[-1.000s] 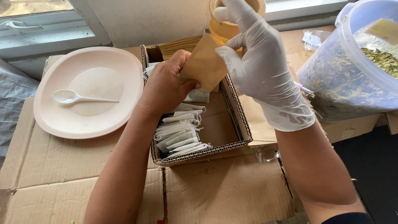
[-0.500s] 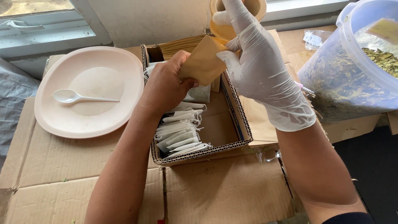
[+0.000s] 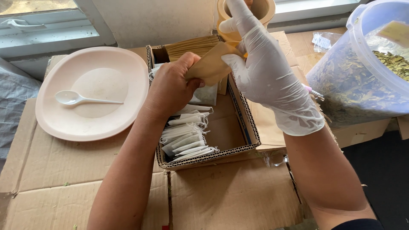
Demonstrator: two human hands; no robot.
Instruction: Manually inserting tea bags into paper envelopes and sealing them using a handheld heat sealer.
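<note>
My bare left hand (image 3: 170, 87) pinches the left end of a small brown paper pouch (image 3: 211, 66) over an open cardboard box (image 3: 249, 127). My right hand (image 3: 266, 72), in a white glove, holds the pouch's right side, its index finger pointing up into a tan tape roll (image 3: 247, 15) behind. Inside the box lie several white tea bags (image 3: 185, 136) in a row, and a stack of brown pouches (image 3: 191, 46) stands at its far end.
A pale pink plate (image 3: 91, 91) with a white plastic spoon (image 3: 79, 99) sits at the left. A clear plastic tub (image 3: 362, 72) of dried green leaves stands at the right. Flattened cardboard (image 3: 230, 200) covers the work surface. A window frame runs along the back.
Both hands have raised the brown pouch slightly and drawn it towards the tape roll; the gloved index finger now reaches higher into the roll.
</note>
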